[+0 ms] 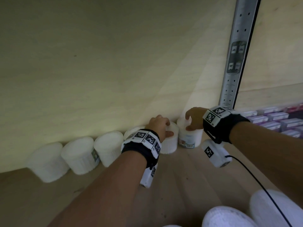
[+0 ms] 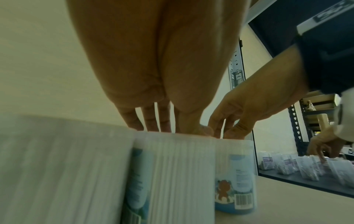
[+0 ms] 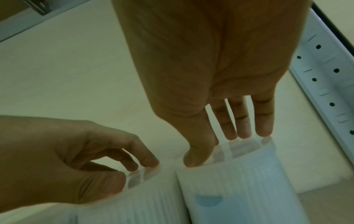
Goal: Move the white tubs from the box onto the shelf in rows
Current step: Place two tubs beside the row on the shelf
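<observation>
Several white ribbed tubs stand in a row against the back wall of the wooden shelf (image 1: 180,177). My left hand (image 1: 167,128) grips the lid of one tub (image 1: 170,145) from above, thumb in front and fingers curled over the far rim. My right hand (image 1: 188,122) holds the top of the neighbouring tub (image 1: 191,138), the last on the right, which shows a blue bear label (image 2: 233,181). In the right wrist view my thumb (image 3: 191,160) presses that tub's (image 3: 239,189) front rim and my fingertips reach its far rim. Both tubs stand upright, side by side.
Other tubs (image 1: 80,154) continue the row to the left. Two more white tubs (image 1: 229,217) sit low at the front right. A perforated metal post (image 1: 236,54) bounds the shelf on the right; beyond it lie purple boxes (image 1: 275,118). Another person's hand (image 2: 321,150) handles packets there.
</observation>
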A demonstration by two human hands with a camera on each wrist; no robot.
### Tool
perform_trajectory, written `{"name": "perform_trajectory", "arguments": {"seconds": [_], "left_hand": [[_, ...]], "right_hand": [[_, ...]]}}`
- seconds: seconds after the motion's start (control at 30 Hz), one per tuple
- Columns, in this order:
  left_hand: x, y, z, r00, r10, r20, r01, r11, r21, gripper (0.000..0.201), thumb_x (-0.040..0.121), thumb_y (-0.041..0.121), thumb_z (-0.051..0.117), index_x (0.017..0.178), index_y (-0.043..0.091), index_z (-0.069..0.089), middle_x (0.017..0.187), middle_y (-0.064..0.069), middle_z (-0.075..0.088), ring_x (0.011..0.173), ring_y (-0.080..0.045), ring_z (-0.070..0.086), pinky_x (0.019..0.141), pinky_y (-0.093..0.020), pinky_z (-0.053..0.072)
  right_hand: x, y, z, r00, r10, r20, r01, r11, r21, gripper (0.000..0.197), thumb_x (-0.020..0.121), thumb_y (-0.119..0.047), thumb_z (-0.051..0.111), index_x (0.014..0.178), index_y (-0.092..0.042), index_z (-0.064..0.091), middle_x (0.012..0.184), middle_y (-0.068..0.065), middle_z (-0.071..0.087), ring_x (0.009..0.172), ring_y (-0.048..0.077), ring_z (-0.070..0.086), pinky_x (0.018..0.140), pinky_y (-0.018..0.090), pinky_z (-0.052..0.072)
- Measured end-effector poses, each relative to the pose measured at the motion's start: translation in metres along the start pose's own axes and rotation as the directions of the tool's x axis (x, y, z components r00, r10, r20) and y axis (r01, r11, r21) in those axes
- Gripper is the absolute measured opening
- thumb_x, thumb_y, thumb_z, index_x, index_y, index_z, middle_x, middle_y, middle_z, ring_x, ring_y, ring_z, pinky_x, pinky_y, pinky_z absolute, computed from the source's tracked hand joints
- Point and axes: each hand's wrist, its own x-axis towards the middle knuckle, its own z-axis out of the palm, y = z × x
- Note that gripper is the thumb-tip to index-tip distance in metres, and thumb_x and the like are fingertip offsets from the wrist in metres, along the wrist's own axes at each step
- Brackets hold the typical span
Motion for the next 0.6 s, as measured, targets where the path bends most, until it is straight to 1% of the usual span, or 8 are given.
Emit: {"name": "perform_trajectory", "arguments": {"seconds": [0.1, 0.17, 0.23, 0.3, 0.4, 0.43, 0.5, 0.6], "left_hand": [[0.0002, 0.0018, -0.0005, 1.0, -0.004, 0.011, 0.004, 1.0, 0.015, 0.046, 0.09, 0.031, 0.061, 0.13, 0.011, 0.052, 0.133, -0.011, 0.045, 0.126, -0.029, 0.042, 0.105, -0.04, 0.039], [0.0003, 0.0026, -0.0008, 1.0, -0.01, 0.017, 0.009, 1.0, 0.019, 0.046, 0.09, 0.031, 0.061, 0.13, 0.011, 0.052, 0.133, -0.011, 0.045, 0.126, -0.03, 0.042, 0.105, -0.041, 0.039], [0.0002, 0.0028, -0.0014, 1.0, -0.014, 0.02, 0.013, 1.0, 0.02, 0.046, 0.089, 0.032, 0.062, 0.129, 0.011, 0.052, 0.133, -0.011, 0.044, 0.125, -0.03, 0.042, 0.104, -0.041, 0.039], [0.0002, 0.003, -0.0016, 1.0, -0.013, 0.022, 0.013, 1.0, 0.014, 0.046, 0.089, 0.031, 0.062, 0.129, 0.011, 0.052, 0.133, -0.011, 0.045, 0.125, -0.03, 0.043, 0.104, -0.04, 0.039], [0.0002, 0.0025, -0.0012, 1.0, -0.009, 0.021, 0.009, 1.0, 0.008, 0.046, 0.089, 0.03, 0.062, 0.129, 0.01, 0.052, 0.133, -0.012, 0.045, 0.125, -0.03, 0.043, 0.104, -0.04, 0.039], [0.0002, 0.0026, -0.0012, 1.0, -0.009, 0.022, 0.008, 1.0, 0.005, 0.046, 0.089, 0.03, 0.062, 0.129, 0.01, 0.052, 0.133, -0.012, 0.045, 0.126, -0.03, 0.043, 0.105, -0.04, 0.039], [-0.0001, 0.003, -0.0013, 1.0, -0.012, 0.02, 0.012, 1.0, 0.0, 0.046, 0.089, 0.03, 0.062, 0.129, 0.01, 0.052, 0.133, -0.012, 0.045, 0.126, -0.03, 0.042, 0.105, -0.04, 0.038], [-0.0004, 0.0033, -0.0014, 1.0, -0.019, 0.017, 0.019, 1.0, 0.002, 0.046, 0.089, 0.03, 0.062, 0.13, 0.011, 0.052, 0.133, -0.011, 0.045, 0.126, -0.029, 0.042, 0.105, -0.04, 0.038]], "right_hand": [[0.0026, 0.004, 0.0001, 0.999, -0.04, 0.027, 0.039, 0.999, 0.03, 0.054, 0.087, -0.021, 0.063, 0.138, -0.013, 0.045, 0.145, 0.009, 0.042, 0.131, 0.026, 0.045, 0.105, 0.033, 0.04], [0.0017, 0.0047, 0.0004, 0.998, -0.052, 0.019, 0.05, 0.997, 0.059, 0.051, 0.088, -0.011, 0.057, 0.138, -0.018, 0.046, 0.147, 0.007, 0.039, 0.133, 0.026, 0.043, 0.105, 0.032, 0.039], [0.0003, 0.0037, -0.0003, 0.997, -0.07, 0.013, 0.069, 0.996, 0.064, 0.051, 0.089, -0.007, 0.053, 0.139, -0.018, 0.046, 0.149, 0.007, 0.037, 0.135, 0.026, 0.041, 0.109, 0.033, 0.039], [-0.0004, 0.0046, -0.0019, 0.996, -0.086, -0.025, 0.088, 0.993, 0.083, 0.05, 0.091, -0.01, 0.051, 0.139, -0.019, 0.047, 0.149, 0.006, 0.037, 0.137, 0.025, 0.039, 0.112, 0.033, 0.036], [-0.0002, 0.005, -0.004, 0.992, -0.019, -0.125, 0.03, 0.995, 0.091, 0.045, 0.09, -0.024, 0.057, 0.132, -0.01, 0.054, 0.14, 0.011, 0.049, 0.129, 0.027, 0.049, 0.106, 0.034, 0.041], [-0.0003, 0.0041, -0.0039, 0.992, -0.001, -0.129, 0.012, 0.996, 0.083, 0.049, 0.089, -0.032, 0.059, 0.13, -0.006, 0.056, 0.137, 0.012, 0.054, 0.126, 0.028, 0.052, 0.105, 0.036, 0.044], [0.0, 0.0018, -0.0013, 0.997, 0.013, -0.073, -0.009, 0.998, 0.06, 0.06, 0.088, -0.046, 0.059, 0.129, -0.003, 0.054, 0.134, 0.013, 0.056, 0.124, 0.028, 0.054, 0.105, 0.037, 0.045], [0.0035, 0.0019, 0.0041, 0.999, 0.014, -0.039, -0.012, 0.999, 0.051, 0.065, 0.086, -0.049, 0.06, 0.131, -0.003, 0.052, 0.134, 0.013, 0.055, 0.123, 0.028, 0.054, 0.104, 0.037, 0.045]]}}
